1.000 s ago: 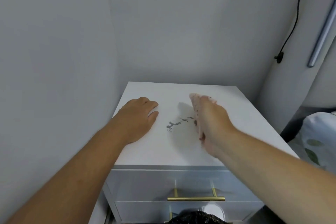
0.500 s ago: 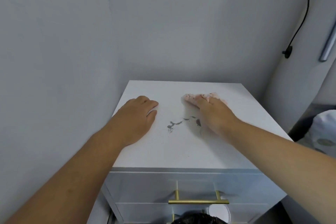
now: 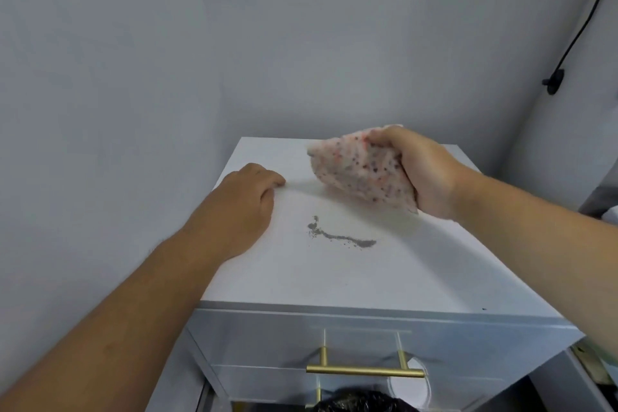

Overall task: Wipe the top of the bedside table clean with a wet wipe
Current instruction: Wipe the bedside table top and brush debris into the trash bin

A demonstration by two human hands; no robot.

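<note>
right hand grips a speckled wipe, lifted above the white table. left hand lies flat on the top near its left edge. a grey smear sits between them.

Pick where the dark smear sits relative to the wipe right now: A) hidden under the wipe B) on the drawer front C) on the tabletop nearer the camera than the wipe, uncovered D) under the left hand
C: the dark smear lies bare on the tabletop, while the right hand holds the bunched wipe farther back.
</note>
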